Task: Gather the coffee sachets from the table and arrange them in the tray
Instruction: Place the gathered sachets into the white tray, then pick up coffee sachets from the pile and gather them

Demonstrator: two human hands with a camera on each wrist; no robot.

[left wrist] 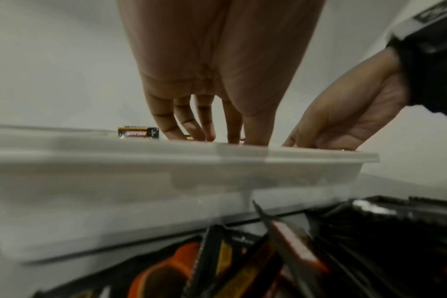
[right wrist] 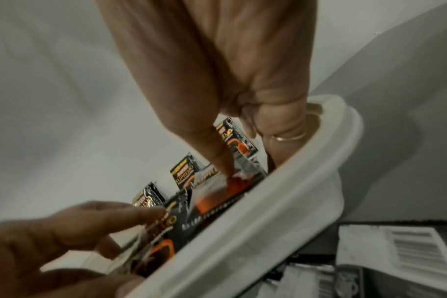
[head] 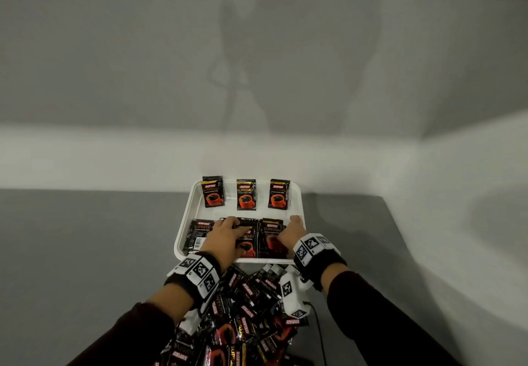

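A shallow white plastic tray (head: 186,217) sits on the grey tabletop (head: 85,237). Three black foil coffee sachets with red cups (head: 246,194) lie face up, spaced apart, along its far side. Three more lie close together in the near row (head: 200,233). A loose heap of the same sachets (head: 243,308) lies on the tabletop just before the tray.

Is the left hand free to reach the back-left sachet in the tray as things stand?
Probably yes: the left hand rests on a near-row sachet, and only bare tray lies between it and the back-left sachet.
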